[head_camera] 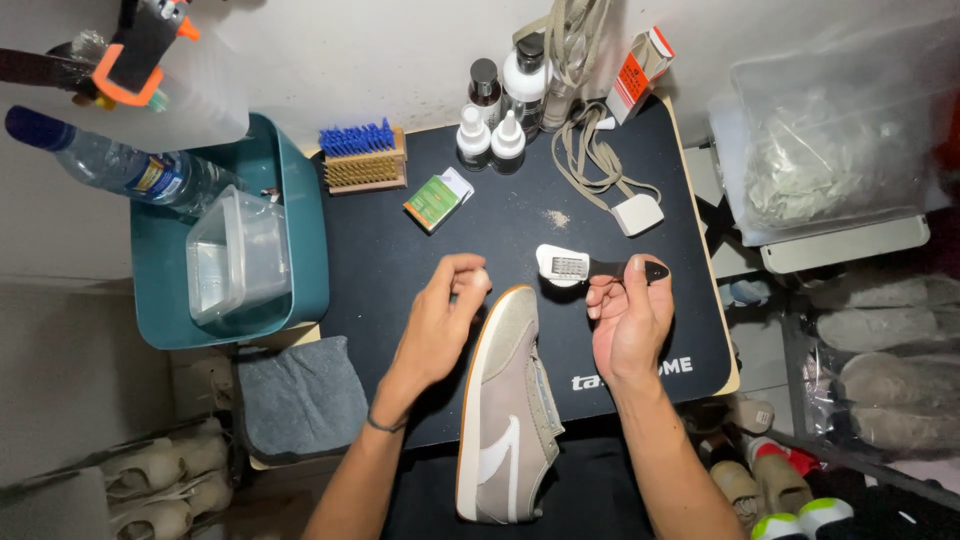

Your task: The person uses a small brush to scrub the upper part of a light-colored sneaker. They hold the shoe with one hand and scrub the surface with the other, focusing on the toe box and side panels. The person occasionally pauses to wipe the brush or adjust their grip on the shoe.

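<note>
A: Status, hands?

B: Right hand [628,325] grasping the small black-handled brush with white head [590,267], head pointing left, held just above the black desk mat [400,270]. Left hand [445,315] loosely curled, fingertips pinched; can't tell if anything's in it.

A: Shoe pos.?

B: Grey suede low sneaker w/ white stripe and sole [510,410] lies btwn both hands, long axis running toward the person, toe away. Brush head sits just beyond the toe (left hand is touching-close to the toe's left edge).
</note>
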